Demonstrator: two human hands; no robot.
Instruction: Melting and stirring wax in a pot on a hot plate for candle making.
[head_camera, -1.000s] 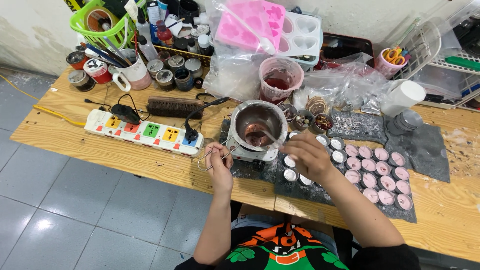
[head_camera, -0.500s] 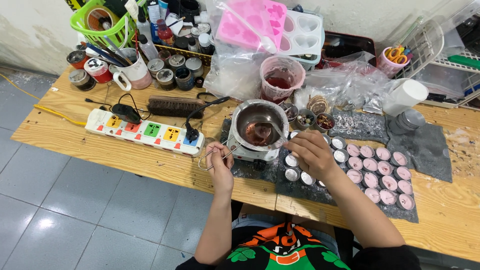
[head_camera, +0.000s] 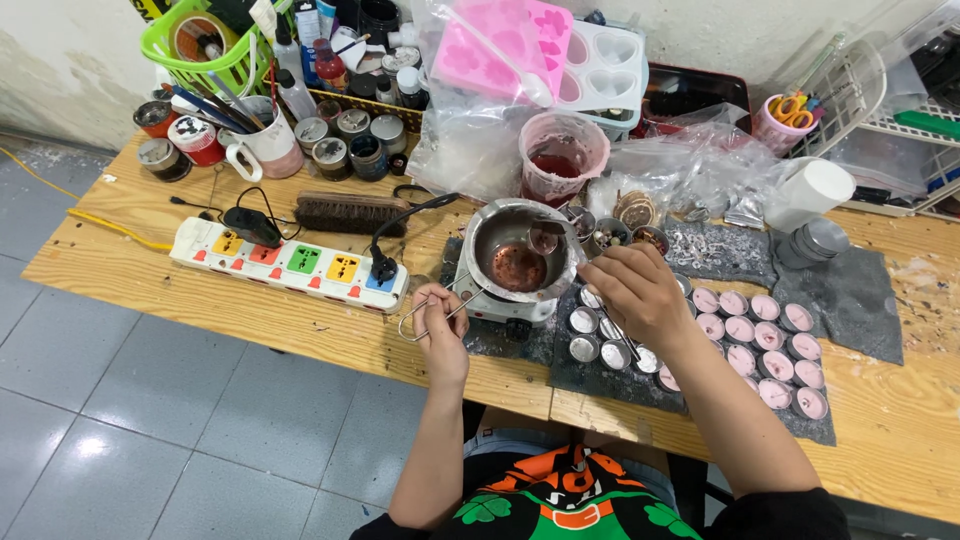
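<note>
Head view looks down on our two hands at a wooden table (head_camera: 250, 315). Our left hand (head_camera: 440, 325) closes its fingers around the wire handle (head_camera: 428, 312) of a small steel melting pot (head_camera: 520, 250), which sits on a little white hot plate (head_camera: 500, 300) just beyond those fingers. Reddish melted wax pools at the bottom of the pot. Our right hand (head_camera: 640, 290) grips a spoon (head_camera: 545, 238) whose bowl hangs over the pot's rim, up and to the left of our fingertips; the fingers are curled tight on its handle.

Directly under and just below our right fingers stand small round metal cups (head_camera: 583, 348) on a dark mat (head_camera: 850, 300); these look silver inside, and we cannot tell whether they hold anything. To the right of that hand, rows of the same cups filled with pink wax (head_camera: 765, 335) run toward the table edge. Past the pot, beyond both hands, stands a clear plastic measuring jug (head_camera: 563, 158) stained pink with dark red liquid low inside. Behind it lie pink and white heart-shaped moulds (head_camera: 540, 50). Little tins of dried bits (head_camera: 635, 210) sit just above our right knuckles.

Left of our left hand lies a white power strip (head_camera: 290, 262) with coloured sockets, and beyond it a brush (head_camera: 350, 212), a mug of tools (head_camera: 265, 150) and a green basket (head_camera: 195, 40).
</note>
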